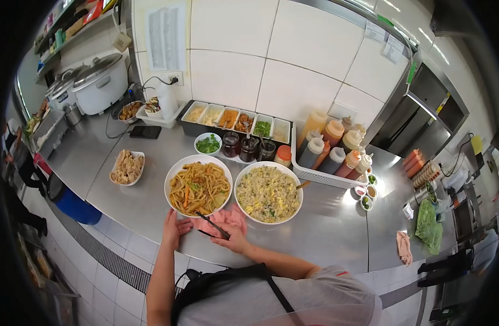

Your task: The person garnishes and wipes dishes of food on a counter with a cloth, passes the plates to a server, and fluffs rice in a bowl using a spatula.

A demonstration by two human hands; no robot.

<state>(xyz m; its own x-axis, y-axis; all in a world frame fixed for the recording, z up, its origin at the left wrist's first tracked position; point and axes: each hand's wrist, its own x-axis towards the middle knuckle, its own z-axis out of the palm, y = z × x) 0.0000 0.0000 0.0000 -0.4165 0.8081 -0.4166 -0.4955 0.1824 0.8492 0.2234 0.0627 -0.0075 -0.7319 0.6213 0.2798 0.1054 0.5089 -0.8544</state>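
My right hand (236, 239) is closed round dark tongs (212, 224), whose tips point up and left toward the noodle bowl. The left hand (175, 228) is at the lower left rim of that bowl of noodles (199, 186), its fingers apart; whether it touches the bowl is unclear. Between the hands and the bowls a pink cloth (234, 219) lies crumpled on the steel counter (325, 233). A bowl of fried rice (268, 194) stands right of the noodles.
Behind the bowls are a topping tray (180, 124), dark jars (249, 149) and a white basket (325, 176) of sauce bottles. A chicken bowl (127, 167) sits left. Green plastic (429, 228) lies right. Other people stand at both far sides.
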